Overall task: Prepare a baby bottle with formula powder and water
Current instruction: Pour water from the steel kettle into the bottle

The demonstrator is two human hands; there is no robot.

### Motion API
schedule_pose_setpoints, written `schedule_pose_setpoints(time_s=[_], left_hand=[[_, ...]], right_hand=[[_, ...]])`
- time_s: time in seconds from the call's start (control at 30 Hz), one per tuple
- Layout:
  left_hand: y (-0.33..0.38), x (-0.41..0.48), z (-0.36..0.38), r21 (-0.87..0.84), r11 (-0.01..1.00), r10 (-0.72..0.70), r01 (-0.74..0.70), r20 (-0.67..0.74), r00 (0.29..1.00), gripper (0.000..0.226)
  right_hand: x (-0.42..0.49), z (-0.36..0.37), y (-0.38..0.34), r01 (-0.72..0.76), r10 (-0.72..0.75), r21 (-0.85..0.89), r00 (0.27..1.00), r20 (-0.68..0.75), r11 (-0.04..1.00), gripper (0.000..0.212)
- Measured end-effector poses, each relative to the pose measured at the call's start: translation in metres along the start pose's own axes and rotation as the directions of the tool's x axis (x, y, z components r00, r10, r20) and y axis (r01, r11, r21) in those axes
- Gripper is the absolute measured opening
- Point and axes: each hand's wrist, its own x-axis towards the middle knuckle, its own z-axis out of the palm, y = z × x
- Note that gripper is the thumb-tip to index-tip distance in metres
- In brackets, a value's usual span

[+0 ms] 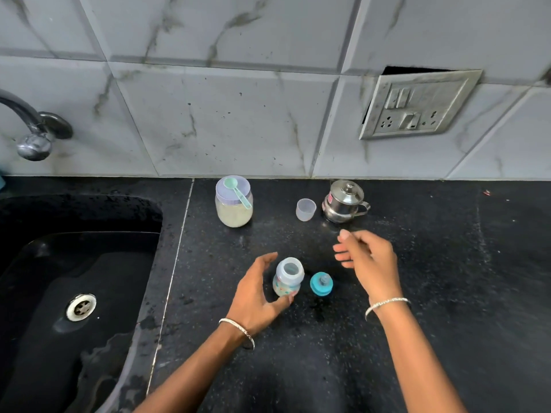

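Observation:
A small open baby bottle (287, 277) stands upright on the black counter (417, 278), its neck uncovered. My left hand (256, 293) curls loosely around its left side, thumb tip touching the base, fingers apart. The teal nipple cap (321, 283) lies just right of the bottle. My right hand (366, 257) hovers open above the counter, right of the cap, holding nothing. At the back stands a jar of pale formula powder (234, 208) with a lilac lid and a green scoop (237, 190) resting on top. A clear bottle cover (306, 209) and a small steel lidded pot (344, 201) stand behind my right hand.
A black sink (74, 293) with a steel drain fills the left side, and a tap (32, 129) sticks out of the tiled wall above it. A socket plate (417, 105) hangs loose on the wall at the right.

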Motion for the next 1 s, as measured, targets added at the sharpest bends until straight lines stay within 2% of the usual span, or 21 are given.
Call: schedule_pose_setpoints(time_s=[0.1, 0.33, 0.53, 0.63, 0.7, 0.87, 1.0], left_hand=[[0.003, 0.008, 0.008, 0.053, 0.998, 0.024, -0.024, 0.001, 1.000, 0.081], [0.006, 0.019, 0.007, 0.108, 0.994, 0.024, -0.011, -0.127, 0.992, 0.062], [0.013, 0.027, -0.017, 0.041, 0.998, -0.038, 0.051, -0.276, 0.960, 0.046], [0.018, 0.033, -0.030, -0.003, 0.999, -0.051, 0.053, -0.343, 0.938, 0.048], [0.021, 0.036, -0.037, -0.034, 0.999, -0.045, 0.034, -0.384, 0.922, 0.051], [0.023, 0.041, -0.046, -0.041, 0.999, -0.043, 0.028, -0.434, 0.900, 0.052], [0.019, 0.042, -0.048, -0.054, 0.997, -0.068, 0.050, -0.428, 0.901, 0.045]], right_hand=[[-0.006, -0.016, 0.020, -0.041, 0.041, 0.029, 0.999, -0.029, 0.999, 0.023], [0.005, -0.027, 0.034, -0.093, 0.097, 0.088, 0.994, -0.043, 0.992, 0.024], [0.058, -0.025, 0.031, -0.123, 0.157, 0.188, 0.973, -0.172, 0.974, 0.027], [0.092, -0.020, 0.032, -0.143, 0.173, 0.174, 0.970, -0.173, 0.974, 0.046], [0.112, -0.013, 0.033, -0.168, 0.194, 0.158, 0.967, -0.164, 0.973, 0.051], [0.142, 0.000, 0.038, -0.168, 0.177, 0.062, 0.966, -0.188, 0.984, 0.041], [0.149, 0.002, 0.048, -0.131, 0.135, 0.038, 0.976, -0.171, 0.991, 0.044]])
